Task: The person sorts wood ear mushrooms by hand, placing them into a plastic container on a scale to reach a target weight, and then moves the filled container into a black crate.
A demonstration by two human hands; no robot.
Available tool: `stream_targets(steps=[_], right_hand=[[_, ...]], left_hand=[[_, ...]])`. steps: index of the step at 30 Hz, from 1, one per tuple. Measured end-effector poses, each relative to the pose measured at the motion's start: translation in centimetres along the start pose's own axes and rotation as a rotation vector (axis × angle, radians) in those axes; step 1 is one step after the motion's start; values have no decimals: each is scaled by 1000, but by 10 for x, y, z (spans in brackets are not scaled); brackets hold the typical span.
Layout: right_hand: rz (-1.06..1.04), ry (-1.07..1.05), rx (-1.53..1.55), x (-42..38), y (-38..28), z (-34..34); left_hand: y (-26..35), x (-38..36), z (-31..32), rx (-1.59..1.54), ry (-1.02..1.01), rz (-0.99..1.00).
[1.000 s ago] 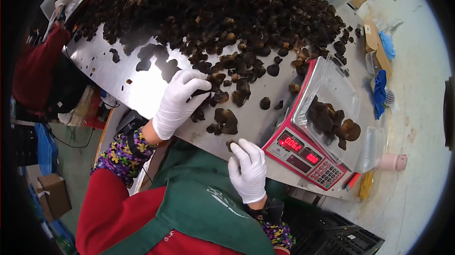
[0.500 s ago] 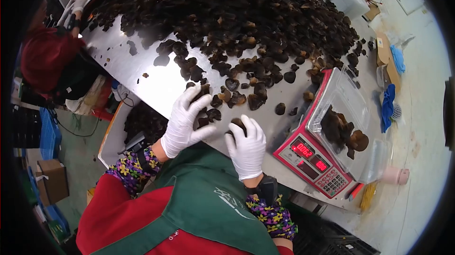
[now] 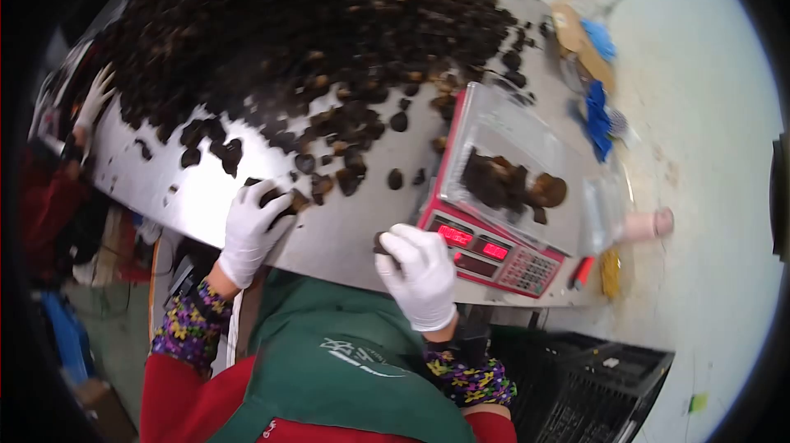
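Dark brown mushroom-like pieces (image 3: 271, 40) lie in a large heap on the metal table (image 3: 362, 237), with loose ones along its near side. My left hand (image 3: 251, 233), in a white glove, has its fingers bent over a few dark pieces at the table's front edge. Gloved too, my right hand (image 3: 418, 274) is raised just left of the scale's display, its fingers closed on a dark piece (image 3: 381, 244). A red scale (image 3: 506, 266) with lit digits carries a clear plastic container (image 3: 485, 114) with several brown pieces inside.
At the far left is a co-worker's gloved hand (image 3: 97, 96) beside the heap. Blue cloth (image 3: 598, 120), a cardboard box (image 3: 583, 52), a pink object (image 3: 648, 224) and an orange-red item (image 3: 583, 271) lie right of the scale. Black crates (image 3: 576, 369) stand below the table's right end.
The view has turned and shifted right. My right hand has come up beside the scale's display with a dark piece. My left hand's fingers have curled over pieces at the table edge.
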State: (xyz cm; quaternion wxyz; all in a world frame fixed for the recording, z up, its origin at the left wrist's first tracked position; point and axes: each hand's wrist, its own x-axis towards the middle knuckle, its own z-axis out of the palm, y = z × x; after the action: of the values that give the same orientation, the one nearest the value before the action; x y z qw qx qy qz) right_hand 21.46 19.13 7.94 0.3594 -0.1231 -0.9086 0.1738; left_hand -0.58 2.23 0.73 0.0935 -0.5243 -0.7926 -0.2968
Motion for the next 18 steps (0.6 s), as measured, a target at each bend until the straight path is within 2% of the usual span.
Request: stream_targets(steps=[5, 7, 9, 10, 11, 13, 15, 16, 17, 18], right_hand=[[61, 313, -198, 37, 40, -92], [181, 375, -164, 38, 61, -110], [290, 242, -57, 41, 78, -119], [188, 97, -168, 43, 84, -122], [182, 67, -196, 41, 86, -119], [126, 115, -300, 38, 88, -127], [184, 235, -273, 33, 96, -140], [285, 281, -266, 30, 97, -146], [283, 289, -269, 25, 104, -150], [379, 305, -266, 18, 116, -152]], left_hand=[[1, 10, 4, -90, 32, -53], [7, 15, 1, -198, 68, -125], [27, 31, -11, -250, 127, -134], [39, 39, -17, -314, 142, -144], [47, 47, -19, -341, 157, -105], [80, 74, -34, -389, 171, -54], [112, 100, -38, -458, 205, 31], [124, 113, -36, -489, 193, 69], [137, 125, -33, -518, 183, 108], [153, 137, -29, -555, 163, 125]])
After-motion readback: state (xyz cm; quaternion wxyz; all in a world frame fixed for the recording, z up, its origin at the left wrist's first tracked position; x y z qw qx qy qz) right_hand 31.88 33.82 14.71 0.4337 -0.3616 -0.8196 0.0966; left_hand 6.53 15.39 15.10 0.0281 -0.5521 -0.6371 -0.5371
